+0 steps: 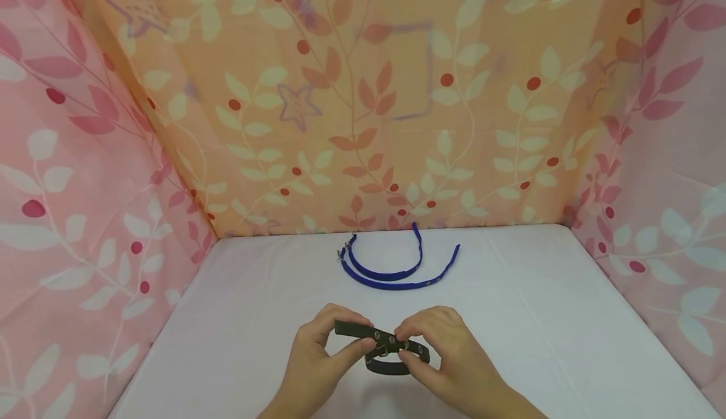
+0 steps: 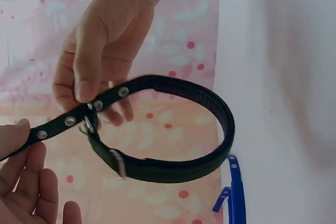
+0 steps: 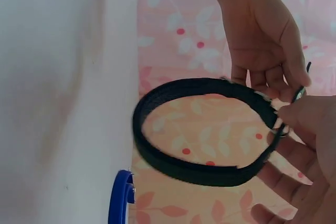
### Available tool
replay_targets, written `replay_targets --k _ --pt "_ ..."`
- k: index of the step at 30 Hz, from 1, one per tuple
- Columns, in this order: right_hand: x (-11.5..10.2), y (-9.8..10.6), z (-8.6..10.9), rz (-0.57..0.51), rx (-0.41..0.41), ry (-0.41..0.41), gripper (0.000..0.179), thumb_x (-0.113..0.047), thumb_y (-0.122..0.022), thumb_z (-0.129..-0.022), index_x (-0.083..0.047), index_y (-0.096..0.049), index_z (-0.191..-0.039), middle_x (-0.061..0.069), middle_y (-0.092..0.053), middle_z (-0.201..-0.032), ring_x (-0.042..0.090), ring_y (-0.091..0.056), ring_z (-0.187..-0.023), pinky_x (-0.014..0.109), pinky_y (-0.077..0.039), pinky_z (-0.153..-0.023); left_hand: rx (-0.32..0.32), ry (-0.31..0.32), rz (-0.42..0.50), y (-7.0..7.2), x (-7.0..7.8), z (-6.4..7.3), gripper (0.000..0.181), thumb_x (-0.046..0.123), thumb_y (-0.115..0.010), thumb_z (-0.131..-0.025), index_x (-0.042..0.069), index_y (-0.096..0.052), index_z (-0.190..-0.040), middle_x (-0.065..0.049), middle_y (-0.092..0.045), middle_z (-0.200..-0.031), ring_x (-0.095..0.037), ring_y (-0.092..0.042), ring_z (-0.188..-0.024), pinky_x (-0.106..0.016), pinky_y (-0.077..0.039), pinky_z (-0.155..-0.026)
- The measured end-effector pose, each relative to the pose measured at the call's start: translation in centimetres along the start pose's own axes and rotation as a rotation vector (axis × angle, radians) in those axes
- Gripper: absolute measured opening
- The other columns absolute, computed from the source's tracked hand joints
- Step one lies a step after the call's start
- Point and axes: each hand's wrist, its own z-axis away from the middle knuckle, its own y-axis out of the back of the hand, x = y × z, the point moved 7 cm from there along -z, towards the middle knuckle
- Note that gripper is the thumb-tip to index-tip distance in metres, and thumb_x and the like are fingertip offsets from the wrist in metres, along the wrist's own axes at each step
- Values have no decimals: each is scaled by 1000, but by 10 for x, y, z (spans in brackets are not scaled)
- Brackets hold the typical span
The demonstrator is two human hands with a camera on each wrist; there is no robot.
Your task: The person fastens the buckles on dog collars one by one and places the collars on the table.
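Over the white tabletop, left hand and right hand angled inward, fingers of both pinching dark green strap, bent into loop, metal eyelets along one end.

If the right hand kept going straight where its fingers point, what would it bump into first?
The right hand pinches the dark strap, so that's touching it now. Past the strap, it would probably meet the left hand first, though depth is hard to judge.
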Motion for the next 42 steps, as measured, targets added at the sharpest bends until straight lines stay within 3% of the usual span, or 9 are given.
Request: replay_targets --k 3,9,13,19,22,24,30,36,42 --pt "-3 -1 0 2 -2 22 22 -23 -80 -90 -22 -66 -107 -12 -70 -114 9 -62 -107 33 -39 -101 -13 -22 -11 -3 -1 0 20 25 -81 -89 25 -73 -108 8 -71 -101 -12 -66 -100 -29 -52 -92" --pt "-15 3 -2 -14 116 165 12 -27 -72 -98 -16 -68 -100 -9 -71 -102 10 -61 -95 37 -40 -99 -53 -95 25 -12 -1 2 21 20 -81 -89 22 -74 -108 6 -72 -101 -13 -65 -99 -29 -53 -88" --pt "-14 6 -2 -65 146 151 8 -22 -71 -98 -14 -69 -98 -8 -72 -98 13 -61 -94 37 -39 -101 -74 -71 3 -18 -8 3 27 25 -83 -87 25 -71 -112 8 -70 -105 -12 -63 -103 -30 -53 -89" --pt "-9 12 -2 -195 219 106 14 -14 -76 -93 -7 -71 -104 0 -73 -98 17 -64 -95 28 -38 -110 -185 -77 -72 -33 -16 5 32 34 -84 -83 30 -73 -113 14 -71 -105 -7 -64 -102 -29 -55 -88" --pt "-8 13 0 -182 235 88 17 -15 -75 -94 -5 -68 -105 1 -71 -100 19 -61 -98 28 -38 -111 -170 -75 -56 -32 -15 4 26 31 -83 -85 25 -76 -109 12 -74 -99 -7 -67 -95 -27 -56 -81" --pt "-6 12 2 -146 226 51 19 -21 -71 -97 -6 -66 -106 -1 -68 -103 20 -59 -102 26 -37 -110 -151 -40 -23 -30 -15 4 23 28 -83 -85 23 -78 -107 10 -75 -97 -7 -68 -92 -26 -57 -78" --pt "-3 11 5 -74 180 -15 35 -30 -62 -101 -5 -62 -126 -8 -63 -102 17 -54 -105 24 -34 -106 -155 202 146 -28 -22 6 22 22 -85 -83 19 -79 -104 2 -77 -96 -11 -72 -88 -27 -60 -76" --pt "-10 18 -4 -106 260 104 39 -3 -68 -80 -4 -70 -119 -2 -66 -93 14 -58 -91 32 -37 -106 -95 334 271 -28 -26 8 28 17 -87 -81 12 -78 -108 -7 -77 -101 -17 -75 -92 -30 -61 -81" --pt "-16 27 -8 -111 353 136 42 6 -63 -64 -1 -72 -104 3 -66 -89 17 -59 -87 33 -38 -107 -88 437 339 -29 -33 9 36 15 -88 -80 9 -76 -114 -9 -77 -109 -20 -74 -100 -27 -59 -86"
